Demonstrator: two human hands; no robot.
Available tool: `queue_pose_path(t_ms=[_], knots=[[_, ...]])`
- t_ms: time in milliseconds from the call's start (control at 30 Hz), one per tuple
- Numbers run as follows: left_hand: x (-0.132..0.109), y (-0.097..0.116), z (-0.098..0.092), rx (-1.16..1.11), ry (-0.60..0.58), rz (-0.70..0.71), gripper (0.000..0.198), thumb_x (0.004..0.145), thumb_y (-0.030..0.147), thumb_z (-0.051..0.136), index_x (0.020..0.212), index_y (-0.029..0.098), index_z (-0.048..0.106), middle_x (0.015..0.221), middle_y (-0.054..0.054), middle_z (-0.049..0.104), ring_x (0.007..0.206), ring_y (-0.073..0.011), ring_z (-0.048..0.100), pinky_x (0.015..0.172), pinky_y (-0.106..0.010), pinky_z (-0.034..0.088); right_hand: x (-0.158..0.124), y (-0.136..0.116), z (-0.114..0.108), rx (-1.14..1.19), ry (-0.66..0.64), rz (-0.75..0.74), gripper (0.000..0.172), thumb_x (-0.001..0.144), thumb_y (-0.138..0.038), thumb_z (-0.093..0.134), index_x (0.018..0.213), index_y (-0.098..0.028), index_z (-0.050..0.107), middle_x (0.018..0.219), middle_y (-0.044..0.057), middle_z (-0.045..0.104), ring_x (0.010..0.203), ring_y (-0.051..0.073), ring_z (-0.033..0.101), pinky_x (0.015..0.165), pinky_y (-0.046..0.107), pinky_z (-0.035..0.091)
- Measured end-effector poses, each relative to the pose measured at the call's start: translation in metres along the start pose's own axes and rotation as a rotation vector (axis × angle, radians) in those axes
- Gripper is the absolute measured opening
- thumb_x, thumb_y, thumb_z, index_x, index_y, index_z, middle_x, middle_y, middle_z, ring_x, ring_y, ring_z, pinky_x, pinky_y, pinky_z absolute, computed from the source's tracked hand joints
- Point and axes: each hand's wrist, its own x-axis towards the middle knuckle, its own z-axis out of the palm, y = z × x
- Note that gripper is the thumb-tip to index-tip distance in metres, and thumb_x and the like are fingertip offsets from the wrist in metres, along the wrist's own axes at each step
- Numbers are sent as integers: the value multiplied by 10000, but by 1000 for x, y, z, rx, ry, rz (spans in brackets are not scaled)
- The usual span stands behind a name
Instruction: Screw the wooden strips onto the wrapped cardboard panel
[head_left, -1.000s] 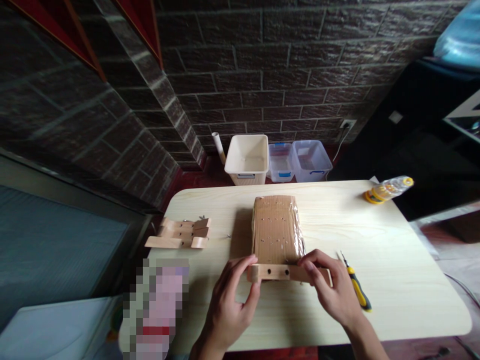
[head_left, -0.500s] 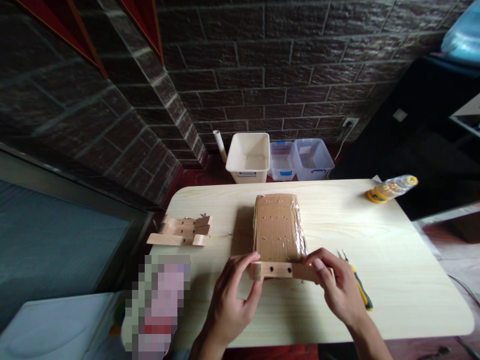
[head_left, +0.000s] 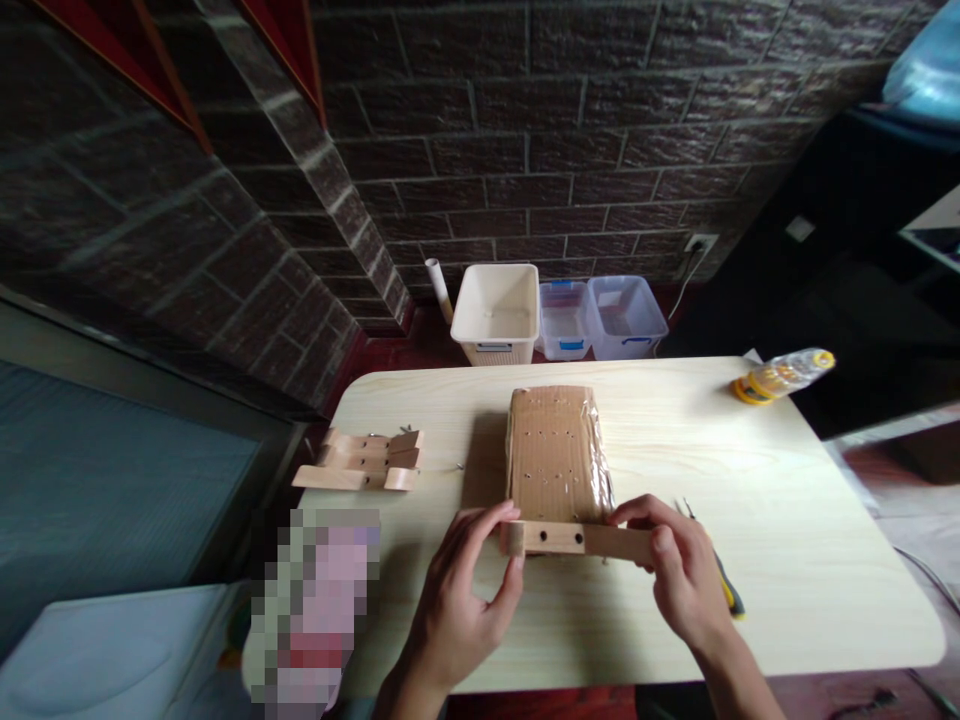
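Observation:
A bent light-wood strip (head_left: pixel 555 538) with two dark holes lies across the near end of a cardboard box (head_left: pixel 555 450). The box is wrapped in clear tape and dotted with small holes. My left hand (head_left: pixel 469 595) closes on the strip's curled left end, index finger above and thumb below. At the other end my right hand (head_left: pixel 679 560) pinches the long flat part between thumb and fingers. Partly behind that hand lies a screwdriver (head_left: pixel 731 590) with a yellow and black handle. Similar bent wooden pieces (head_left: pixel 360 460) rest at the table's left, with small screws (head_left: pixel 407 429) beside them.
A clear bottle-shaped case with yellow ends (head_left: pixel 784 377) lies at the far right of the table (head_left: pixel 675 420). Beyond the far edge stand a cream bin (head_left: pixel 495 310) and two clear plastic boxes (head_left: pixel 622 315). A blurred-out item (head_left: pixel 322 600) sits at the left near edge.
My right thumb and fingers have shifted slightly right along the strip, showing more of its flat part. My left hand, the strip and the box stay nearly in place.

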Motion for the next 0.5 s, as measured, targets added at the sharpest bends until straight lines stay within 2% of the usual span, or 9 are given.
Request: queue_pose_path(t_ms=[267, 500], knots=[[1, 1, 0, 1, 8, 3, 537, 890, 119, 623, 1388, 279, 499, 1234, -68, 663, 1181, -213, 610, 1016, -363, 531, -1, 2, 1, 13, -5, 35, 577, 1015, -613, 320, 902, -221, 728, 790, 35, 725, 563, 155, 569, 538, 296, 422], [1, 2, 0, -5, -3, -4, 541, 890, 126, 618, 1392, 284, 493, 1244, -78, 667, 1190, -230, 615, 1016, -388, 541, 0, -1, -2, -6, 15, 0, 665, 994, -693, 274, 883, -218, 726, 676, 28, 660, 542, 168, 550, 522, 309, 398]])
